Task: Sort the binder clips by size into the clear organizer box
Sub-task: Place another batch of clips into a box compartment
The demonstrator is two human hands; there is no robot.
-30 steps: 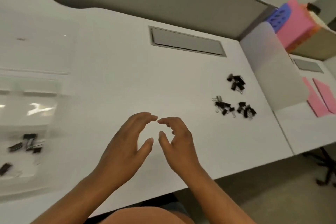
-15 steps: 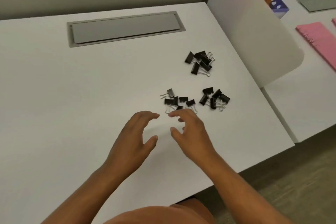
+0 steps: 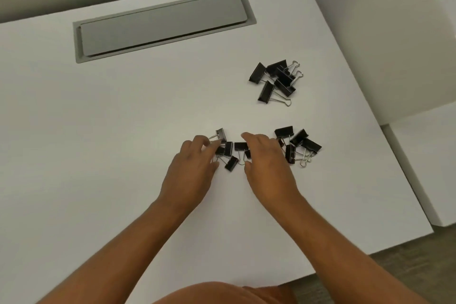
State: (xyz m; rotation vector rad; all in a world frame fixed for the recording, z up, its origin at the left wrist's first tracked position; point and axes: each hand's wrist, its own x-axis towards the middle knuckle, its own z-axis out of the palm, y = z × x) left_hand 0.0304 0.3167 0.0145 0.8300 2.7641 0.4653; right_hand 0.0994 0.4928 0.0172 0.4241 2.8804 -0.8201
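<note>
1. My left hand (image 3: pixel 190 170) and right hand (image 3: pixel 266 168) sit either side of the nearest cluster of small binder clips (image 3: pixel 230 152) on the white surface (image 3: pixel 123 131).
2. My left fingers (image 3: pixel 206 142) curl onto the cluster's left edge; whether they pinch a clip, I cannot tell.
3. My right fingers (image 3: pixel 249 137) arch over its right side, grasp unclear.
4. A second cluster (image 3: pixel 297 143) lies just right of my right hand.
5. A third cluster (image 3: pixel 276 79) lies farther back, near a grey cable hatch (image 3: pixel 162 23).
</note>
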